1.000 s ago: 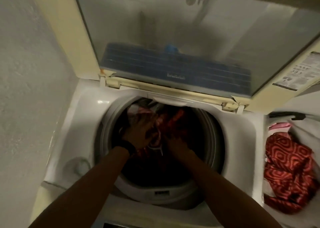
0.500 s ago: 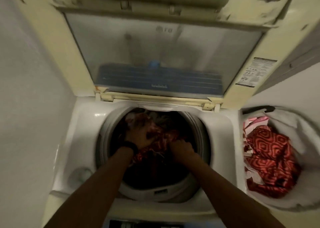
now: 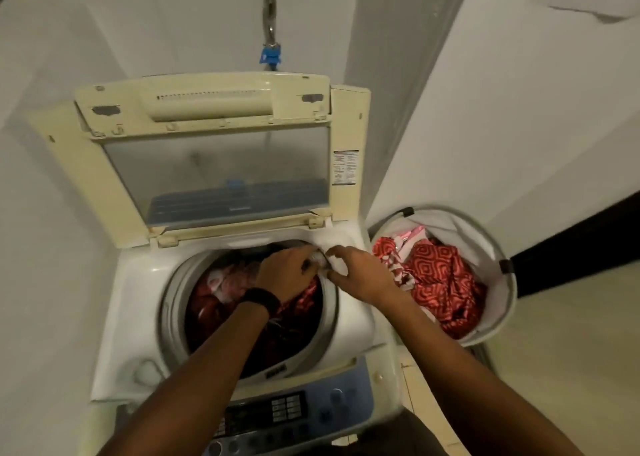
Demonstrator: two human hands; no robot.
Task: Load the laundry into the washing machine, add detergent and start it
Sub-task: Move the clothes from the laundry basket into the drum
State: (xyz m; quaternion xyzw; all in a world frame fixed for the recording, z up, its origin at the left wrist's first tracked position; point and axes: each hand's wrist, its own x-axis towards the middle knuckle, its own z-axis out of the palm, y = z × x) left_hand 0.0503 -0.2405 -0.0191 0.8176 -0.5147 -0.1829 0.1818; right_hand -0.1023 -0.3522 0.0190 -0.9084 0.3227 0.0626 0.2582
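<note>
Loading partly done: red-and-pink clothes (image 3: 242,293) fill the cream top-loading washing machine (image 3: 138,282) drum, left hand (image 3: 287,274) and right hand (image 3: 360,275) both pinch a small pale cloth scrap (image 3: 320,258) at the rim, the white round hamper (image 3: 498,248) holds red patterned fabric (image 3: 440,282); detergent and start remain.

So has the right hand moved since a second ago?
Yes. The right hand has come up out of the drum to its right rim, nearer the laundry basket.

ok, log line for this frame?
stage: loading | left hand, right hand: at drum rim, on pale cloth | white round hamper: red patterned laundry remains
</note>
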